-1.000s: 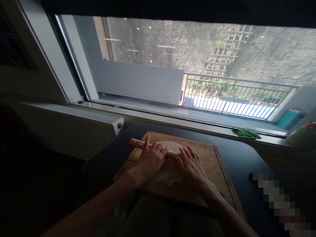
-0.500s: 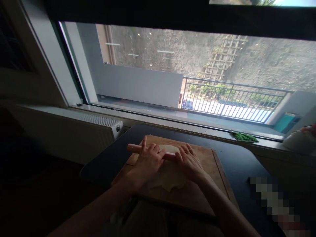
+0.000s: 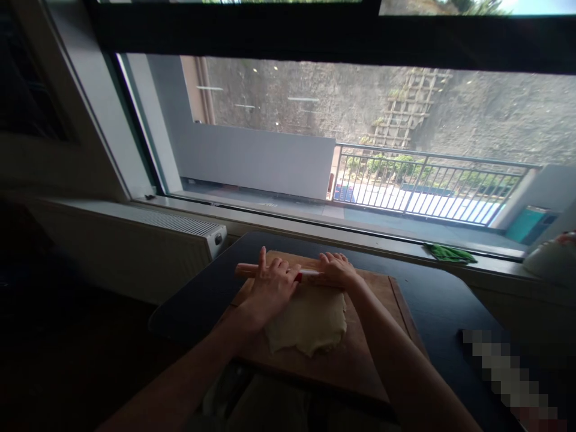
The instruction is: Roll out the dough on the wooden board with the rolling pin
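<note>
A rolling pin lies across the far edge of a flat, uneven sheet of pale dough on a wooden board. My left hand is over the pin's left part, its fingers bent across it and one digit sticking up. Over the right part is my right hand, fingers curled over the pin and its end hidden beneath. Between the hands, a short reddish stretch of the pin shows.
The board rests on a dark table beside a window sill with a green cloth. A white radiator stands left. A blurred-out object lies at the table's right.
The rolling pin has moved away from me to the dough's far edge, uncovering more dough on the near side. My right hand has moved forward along with it. The view has shifted slightly.
</note>
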Demonstrator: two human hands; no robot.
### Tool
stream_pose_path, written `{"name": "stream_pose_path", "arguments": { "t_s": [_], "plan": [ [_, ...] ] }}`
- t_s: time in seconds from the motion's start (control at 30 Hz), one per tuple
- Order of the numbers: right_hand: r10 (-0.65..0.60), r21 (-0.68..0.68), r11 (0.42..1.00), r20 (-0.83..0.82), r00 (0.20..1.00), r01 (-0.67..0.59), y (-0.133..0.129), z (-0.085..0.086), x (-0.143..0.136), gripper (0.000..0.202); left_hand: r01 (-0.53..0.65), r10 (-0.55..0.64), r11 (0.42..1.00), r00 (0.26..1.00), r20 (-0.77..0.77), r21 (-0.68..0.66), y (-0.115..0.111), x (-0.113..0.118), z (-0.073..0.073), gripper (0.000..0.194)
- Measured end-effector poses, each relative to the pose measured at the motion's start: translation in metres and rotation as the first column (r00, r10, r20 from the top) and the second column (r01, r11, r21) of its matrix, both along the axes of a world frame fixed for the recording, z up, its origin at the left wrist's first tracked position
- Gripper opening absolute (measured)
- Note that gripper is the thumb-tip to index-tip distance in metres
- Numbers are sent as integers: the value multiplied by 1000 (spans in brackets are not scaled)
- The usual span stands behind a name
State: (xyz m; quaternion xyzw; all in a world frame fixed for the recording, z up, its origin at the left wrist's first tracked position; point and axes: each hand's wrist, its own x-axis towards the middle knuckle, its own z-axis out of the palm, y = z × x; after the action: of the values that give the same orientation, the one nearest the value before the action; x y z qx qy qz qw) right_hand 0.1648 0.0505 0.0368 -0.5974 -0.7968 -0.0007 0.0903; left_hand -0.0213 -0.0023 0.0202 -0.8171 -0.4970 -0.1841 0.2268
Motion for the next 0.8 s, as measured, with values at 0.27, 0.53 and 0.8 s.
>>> {"name": "stream_pose_path", "arguments": {
  "t_s": [0.27,0.53,0.8],
  "plan": [
    [-78,86,993,-44,996,82,-103,-50,6,64,100,-98,993,995,32,-60,-35,6,-3,30],
    [-115,-25,993,-56,992,114,14,-16,-3,51,37,-35,999,997,66,-25,-6,0,-2,26],
    [34,-3,999,-49,998,-35,-66,-33,12,49,89,-86,995,994,69,-40,-22,1,-2,28]
  ]
}}
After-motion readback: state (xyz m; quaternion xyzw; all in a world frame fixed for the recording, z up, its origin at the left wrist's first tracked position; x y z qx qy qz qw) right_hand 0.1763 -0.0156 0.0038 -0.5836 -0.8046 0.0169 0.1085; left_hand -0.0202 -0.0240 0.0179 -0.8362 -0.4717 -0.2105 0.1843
